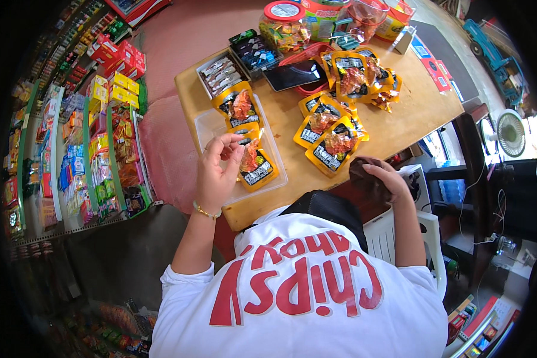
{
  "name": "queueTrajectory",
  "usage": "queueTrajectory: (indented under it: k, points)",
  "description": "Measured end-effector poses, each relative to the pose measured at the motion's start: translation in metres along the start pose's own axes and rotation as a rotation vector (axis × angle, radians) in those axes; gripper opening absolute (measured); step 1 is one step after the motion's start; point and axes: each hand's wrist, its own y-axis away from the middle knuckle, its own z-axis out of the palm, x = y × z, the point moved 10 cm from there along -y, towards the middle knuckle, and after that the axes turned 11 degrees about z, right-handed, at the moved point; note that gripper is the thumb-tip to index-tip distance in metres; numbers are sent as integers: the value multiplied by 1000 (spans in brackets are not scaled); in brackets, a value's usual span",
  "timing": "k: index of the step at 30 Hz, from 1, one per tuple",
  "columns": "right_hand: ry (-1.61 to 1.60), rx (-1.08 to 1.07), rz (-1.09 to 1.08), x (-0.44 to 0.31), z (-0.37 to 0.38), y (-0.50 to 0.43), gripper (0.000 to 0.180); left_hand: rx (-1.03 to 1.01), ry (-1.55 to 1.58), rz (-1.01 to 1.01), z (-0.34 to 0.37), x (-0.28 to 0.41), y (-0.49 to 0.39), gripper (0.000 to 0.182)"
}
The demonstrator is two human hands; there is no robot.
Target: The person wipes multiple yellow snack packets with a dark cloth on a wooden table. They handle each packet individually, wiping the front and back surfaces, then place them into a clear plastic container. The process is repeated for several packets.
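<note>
My left hand (218, 172) hovers over a clear plastic tray (279, 182) on the wooden table. Its fingers are curled and slightly apart, with nothing visible between them. Close beside the fingertips lies a yellow-and-black snack pouch (258, 168), overlapping others in the tray. Another such pouch (240, 107) lies across the tray's far end. At the table's near edge, my right hand (391, 181) grips a dark brown cloth (370, 179), crumpled in the fingers. Left of the cloth, several matching pouches (333, 145) overlap in a pile on the tabletop.
A second pouch pile (355, 76) sits farther back beside a smartphone (294, 75) resting on a red basket (306, 51). Boxes of small packets (223, 74) and a red-lidded candy jar (285, 29) line the back. Snack shelves (87, 156) stand left; a white plastic chair (380, 237) is at right.
</note>
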Motion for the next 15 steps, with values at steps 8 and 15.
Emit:
queueTrajectory:
  k: [8, 15]
  points:
    - [-216, -179, 54, 27, 15, -26, 51, -42, 209, -50, 20, 9, -1, 15]
    - [-199, -154, -65, -2, 17, -11, 49, -46, 428, -143, 27, 4, 12, 17]
